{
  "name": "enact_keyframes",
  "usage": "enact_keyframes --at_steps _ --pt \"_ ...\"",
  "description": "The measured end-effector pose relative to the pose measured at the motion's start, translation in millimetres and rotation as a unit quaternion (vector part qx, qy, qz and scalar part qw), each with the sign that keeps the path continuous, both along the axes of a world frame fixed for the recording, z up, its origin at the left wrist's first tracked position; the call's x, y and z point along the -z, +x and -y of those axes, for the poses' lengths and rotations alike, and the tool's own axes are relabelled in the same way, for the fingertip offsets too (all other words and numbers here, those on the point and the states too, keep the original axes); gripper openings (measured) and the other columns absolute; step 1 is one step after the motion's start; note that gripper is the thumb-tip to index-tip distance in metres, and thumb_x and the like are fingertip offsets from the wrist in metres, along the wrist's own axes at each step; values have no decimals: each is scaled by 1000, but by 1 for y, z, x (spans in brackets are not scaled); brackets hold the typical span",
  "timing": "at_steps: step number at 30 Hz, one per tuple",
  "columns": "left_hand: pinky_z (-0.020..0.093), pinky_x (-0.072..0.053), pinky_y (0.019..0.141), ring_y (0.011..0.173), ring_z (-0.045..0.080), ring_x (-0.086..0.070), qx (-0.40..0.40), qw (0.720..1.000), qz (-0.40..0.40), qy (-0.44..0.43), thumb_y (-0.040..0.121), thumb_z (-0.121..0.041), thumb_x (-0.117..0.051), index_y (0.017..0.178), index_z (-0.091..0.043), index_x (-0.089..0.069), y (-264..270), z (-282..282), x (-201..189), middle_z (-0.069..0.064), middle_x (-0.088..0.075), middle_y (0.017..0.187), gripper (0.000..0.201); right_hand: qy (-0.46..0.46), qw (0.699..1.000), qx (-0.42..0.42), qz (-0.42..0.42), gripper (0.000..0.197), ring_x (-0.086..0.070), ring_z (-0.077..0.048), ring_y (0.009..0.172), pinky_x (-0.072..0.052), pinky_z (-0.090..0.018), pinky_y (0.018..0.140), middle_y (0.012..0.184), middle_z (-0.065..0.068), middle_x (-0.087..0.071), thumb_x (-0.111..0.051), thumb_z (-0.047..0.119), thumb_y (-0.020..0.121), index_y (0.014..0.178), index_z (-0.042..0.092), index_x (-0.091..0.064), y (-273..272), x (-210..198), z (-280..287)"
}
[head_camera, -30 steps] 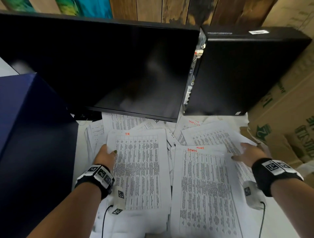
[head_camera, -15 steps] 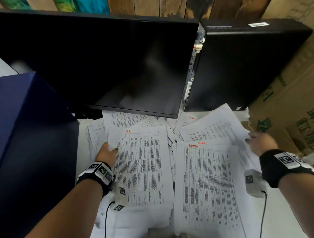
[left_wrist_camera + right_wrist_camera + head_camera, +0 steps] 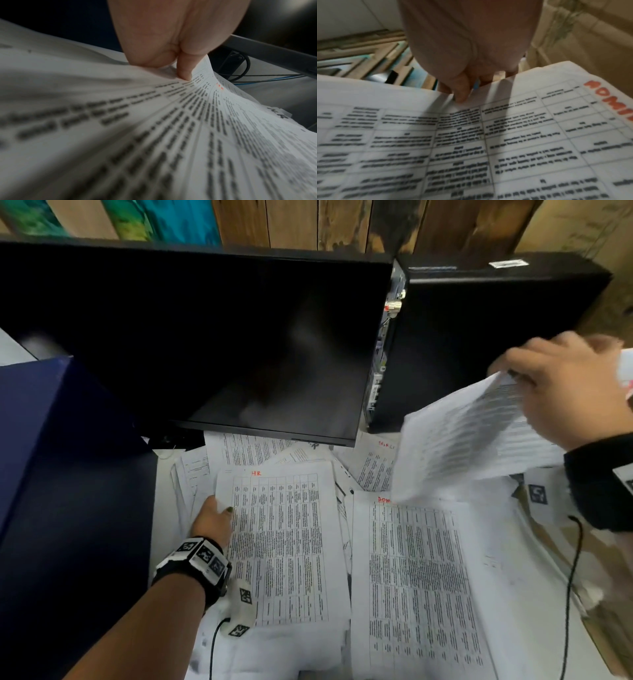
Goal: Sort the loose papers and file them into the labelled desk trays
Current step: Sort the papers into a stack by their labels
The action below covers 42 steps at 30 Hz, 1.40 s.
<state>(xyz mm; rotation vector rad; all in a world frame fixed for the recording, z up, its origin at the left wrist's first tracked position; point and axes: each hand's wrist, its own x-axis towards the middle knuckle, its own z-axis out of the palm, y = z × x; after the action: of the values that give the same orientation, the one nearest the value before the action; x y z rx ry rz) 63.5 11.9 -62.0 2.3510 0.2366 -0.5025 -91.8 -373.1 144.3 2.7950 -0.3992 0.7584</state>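
Note:
Loose printed sheets cover the white desk (image 3: 164, 508). On top lie a sheet marked HR (image 3: 284, 542) in red and, to its right, a sheet marked ADMIN (image 3: 418, 577). My left hand (image 3: 214, 517) pinches the HR sheet (image 3: 154, 135) at its left edge, thumb (image 3: 184, 70) on top. My right hand (image 3: 555, 385) is raised at the far right and pinches a lifted sheet (image 3: 462, 440) by its top edge. The right wrist view shows this lifted sheet (image 3: 488, 135) also marked ADMIN in red, with the thumb (image 3: 460, 89) on it. No labelled trays are in view.
A black monitor (image 3: 205, 337) overhangs the back of the paper pile, with a black computer case (image 3: 479, 337) to its right. A dark blue box (image 3: 51, 474) stands along the left. Cables (image 3: 240, 75) run under the monitor. Cardboard (image 3: 609, 628) borders the right edge.
My right hand has taken a sheet from the right of the pile and lifted it up and rightward. My left hand has stayed on the HR sheet's left edge.

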Motion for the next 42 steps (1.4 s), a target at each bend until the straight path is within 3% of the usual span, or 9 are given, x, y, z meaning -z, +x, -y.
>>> enact_keyframes --at_steps 6,11,16,22,25,28,33,37,42 --pt "36 -38 93 117 35 -51 -6 1000 2 -13 99 -12 -40 128 -2 -40 -3 1 -4 17 -53 128 30 -38 965 -171 -195 40 -53 -21 75 -27 -41 85 69 11 -55 -58 0 57 78 34 -62 22 55 -58" --pt "37 -38 95 118 35 -50 -12 1000 1 -19 99 -12 -40 129 -1 -39 -3 2 -4 17 -53 128 32 44 873 -266 -406 41 -45 -18 104 -10 -48 110 97 10 -62 -49 3 83 104 35 -64 18 112 -118" --pt "36 -38 96 120 35 -49 -15 1000 5 -15 99 -12 -40 128 -2 -40 -3 2 -3 15 -53 129 31 93 827 -309 -460 51 -45 -21 114 6 -52 116 114 4 -59 -50 -6 81 114 29 -64 10 149 -146" --pt "32 -38 82 112 35 -54 -7 1000 2 -3 99 -17 -41 128 -8 -42 3 -4 10 14 -56 123 31 317 896 -84 -299 72 -47 -14 120 -28 -37 114 136 4 -50 -43 -13 80 137 30 -44 24 165 -95" --pt "33 -40 85 111 34 -54 -7 1000 0 -4 98 -17 -42 127 -10 -42 4 -5 12 13 -57 123 30 387 865 59 -313 53 -39 -23 133 -30 -36 113 148 -3 -39 -40 6 95 144 24 -34 24 170 -57" --pt "36 -41 92 113 34 -54 -4 1000 -2 -1 98 -18 -42 129 -11 -42 6 -6 13 12 -56 124 32 379 834 66 -394 33 -54 -23 115 -40 -37 102 130 -3 -57 -37 23 99 125 22 -58 20 175 -42" --pt "36 -41 93 114 33 -53 -7 1000 -5 -4 98 -18 -42 128 -11 -42 7 -7 15 11 -56 125 31 384 848 142 -337 30 -54 -24 111 -39 -45 102 124 -1 -60 -44 36 94 117 27 -61 20 178 -23" --pt "34 -41 90 112 33 -54 -13 1000 -4 -14 98 -17 -42 125 -10 -44 6 -5 14 12 -57 122 28 436 824 259 -254 65 -46 -34 125 -38 -41 106 140 -18 -46 -57 29 90 146 11 -28 18 184 4" --pt "31 -40 86 112 31 -54 -18 1000 -2 -22 98 -17 -42 126 -11 -44 6 -4 12 11 -57 122 28 532 732 386 -182 79 -57 -38 107 -47 -39 87 121 -21 -59 -72 47 74 131 -1 -45 22 204 28"
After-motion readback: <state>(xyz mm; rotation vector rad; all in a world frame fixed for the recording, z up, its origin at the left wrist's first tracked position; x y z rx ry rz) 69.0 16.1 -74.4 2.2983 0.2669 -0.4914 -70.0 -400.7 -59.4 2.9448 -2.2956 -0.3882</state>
